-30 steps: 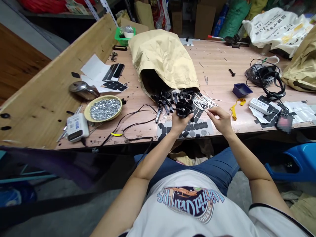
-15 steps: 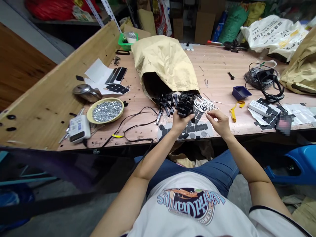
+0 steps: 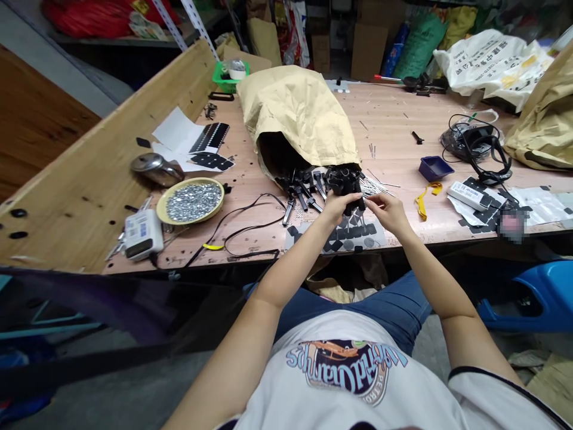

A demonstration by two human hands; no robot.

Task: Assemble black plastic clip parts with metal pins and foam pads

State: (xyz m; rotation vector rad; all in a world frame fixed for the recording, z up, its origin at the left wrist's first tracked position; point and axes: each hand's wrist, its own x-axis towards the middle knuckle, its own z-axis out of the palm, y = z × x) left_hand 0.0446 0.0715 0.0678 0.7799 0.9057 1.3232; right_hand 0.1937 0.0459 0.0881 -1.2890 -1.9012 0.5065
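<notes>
My left hand (image 3: 335, 206) is closed around a bunch of black plastic parts (image 3: 345, 181), held up over the table's near edge. My right hand (image 3: 385, 210) is right beside it, fingers pinched at the bunch's right side on something thin I cannot make out. Just behind them lie a heap of black plastic parts (image 3: 304, 185) spilling from a tan paper sack (image 3: 295, 113) and a spread of thin metal pins (image 3: 376, 188). Under the hands lies a sheet with black pads (image 3: 340, 236).
A yellow dish of small metal pieces (image 3: 190, 200), a white device (image 3: 142, 233) and a black cable (image 3: 242, 230) lie to the left. On the right are a blue tray (image 3: 432, 167), a yellow strip (image 3: 423, 200), black cords (image 3: 483, 146) and more sacks (image 3: 537, 119).
Both hands moved up and closer together; the left hand lifted the bunch of black parts and the right hand came in to touch its right side.
</notes>
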